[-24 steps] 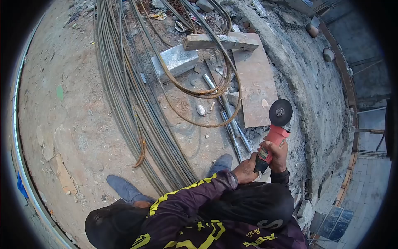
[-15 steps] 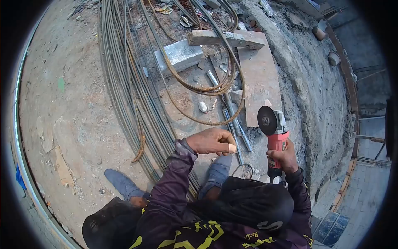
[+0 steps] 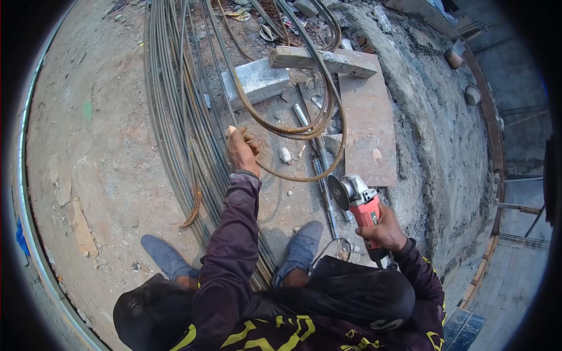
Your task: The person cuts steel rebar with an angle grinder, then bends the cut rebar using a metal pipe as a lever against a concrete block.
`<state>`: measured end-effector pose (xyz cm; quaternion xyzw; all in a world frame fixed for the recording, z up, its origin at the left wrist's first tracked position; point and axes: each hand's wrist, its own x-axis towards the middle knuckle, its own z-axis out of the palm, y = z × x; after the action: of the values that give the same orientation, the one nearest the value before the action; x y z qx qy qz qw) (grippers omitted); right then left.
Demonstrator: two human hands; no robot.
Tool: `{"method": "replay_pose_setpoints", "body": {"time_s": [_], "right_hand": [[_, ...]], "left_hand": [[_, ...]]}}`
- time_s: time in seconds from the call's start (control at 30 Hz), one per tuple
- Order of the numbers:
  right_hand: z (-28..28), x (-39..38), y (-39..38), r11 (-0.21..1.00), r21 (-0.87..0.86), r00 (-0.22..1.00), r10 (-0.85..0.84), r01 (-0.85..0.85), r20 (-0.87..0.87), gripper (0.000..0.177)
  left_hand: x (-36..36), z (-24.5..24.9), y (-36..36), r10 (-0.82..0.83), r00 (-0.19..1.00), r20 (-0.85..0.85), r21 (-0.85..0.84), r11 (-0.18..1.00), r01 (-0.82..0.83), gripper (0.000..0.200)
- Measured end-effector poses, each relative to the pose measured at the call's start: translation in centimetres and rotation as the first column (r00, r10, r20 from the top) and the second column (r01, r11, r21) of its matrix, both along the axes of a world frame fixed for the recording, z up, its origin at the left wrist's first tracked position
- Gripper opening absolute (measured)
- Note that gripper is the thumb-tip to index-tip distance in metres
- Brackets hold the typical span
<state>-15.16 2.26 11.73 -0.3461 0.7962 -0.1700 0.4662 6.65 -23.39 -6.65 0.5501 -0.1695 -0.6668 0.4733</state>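
My right hand (image 3: 383, 231) grips the red body of an angle grinder (image 3: 362, 205) at the lower right. Its dark disc (image 3: 338, 192) faces left, above the ground near my right shoe (image 3: 301, 245). My left arm is stretched forward. My left hand (image 3: 241, 149) hovers over a long bundle of steel rebars (image 3: 175, 105), next to a curved rusty rebar (image 3: 275, 126). Its fingers are loosely curled, one fingertip is taped, and I cannot tell whether they grasp a bar.
A concrete block (image 3: 256, 79), a wooden beam (image 3: 322, 58), a flat board (image 3: 366, 123) and metal pipes (image 3: 319, 155) lie ahead among rubble. A rough concrete wall (image 3: 433, 117) rises on the right. My left shoe (image 3: 164, 257) stands on bare ground.
My left hand let go of the grinder and reached forward to the rebars. My right hand lowered the grinder and tipped its disc down and to the left.
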Motion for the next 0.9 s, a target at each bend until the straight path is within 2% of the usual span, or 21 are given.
{"method": "replay_pose_setpoints", "body": {"time_s": [0.07,0.17,0.2,0.3,0.43,0.53,0.63,0.8,0.9], "right_hand": [[0.4,0.1,-0.4,1.000,0.001,1.000,0.001,-0.001,-0.009,0.064],[0.8,0.3,-0.7,1.000,0.004,0.999,0.017,-0.017,-0.029,0.065],[0.7,0.2,-0.8,1.000,-0.006,1.000,0.011,-0.012,-0.026,0.066],[0.6,0.2,-0.5,1.000,-0.005,1.000,-0.010,0.010,-0.016,0.067],[0.9,0.6,-0.7,1.000,-0.002,1.000,-0.011,0.011,-0.022,0.068],[0.7,0.7,-0.9,1.000,0.000,0.999,-0.006,0.006,-0.042,0.067],[0.4,0.7,-1.1,1.000,-0.010,0.998,-0.004,0.003,-0.064,0.066],[-0.7,0.0,-0.9,0.997,-0.050,0.994,0.048,-0.054,-0.100,0.065],[-0.7,0.1,-0.9,0.999,-0.049,0.997,0.018,-0.022,-0.081,0.067]], "left_hand": [[-0.3,-0.5,-0.7,0.031,0.997,-0.074,0.048,0.998,-0.027,0.053],[-1.6,0.7,-0.7,0.166,0.985,0.055,0.146,0.974,-0.172,0.061],[-1.1,0.5,-0.5,0.116,0.993,-0.003,0.078,0.990,-0.115,0.070],[-1.0,0.2,-0.4,0.138,0.988,-0.069,0.116,0.985,-0.129,0.071],[-0.6,-0.1,-0.3,0.128,0.970,-0.207,0.039,0.992,-0.122,0.069],[-0.6,0.3,-0.5,0.162,0.946,-0.279,0.066,0.987,-0.150,0.063],[-0.5,-0.2,-0.4,0.134,0.944,-0.300,0.015,0.991,-0.136,0.064],[-0.4,-0.2,-0.3,0.143,0.921,-0.363,0.027,0.989,-0.143,0.067],[-0.2,0.3,-0.2,0.148,0.917,-0.370,0.044,0.989,-0.142,0.068]]}}
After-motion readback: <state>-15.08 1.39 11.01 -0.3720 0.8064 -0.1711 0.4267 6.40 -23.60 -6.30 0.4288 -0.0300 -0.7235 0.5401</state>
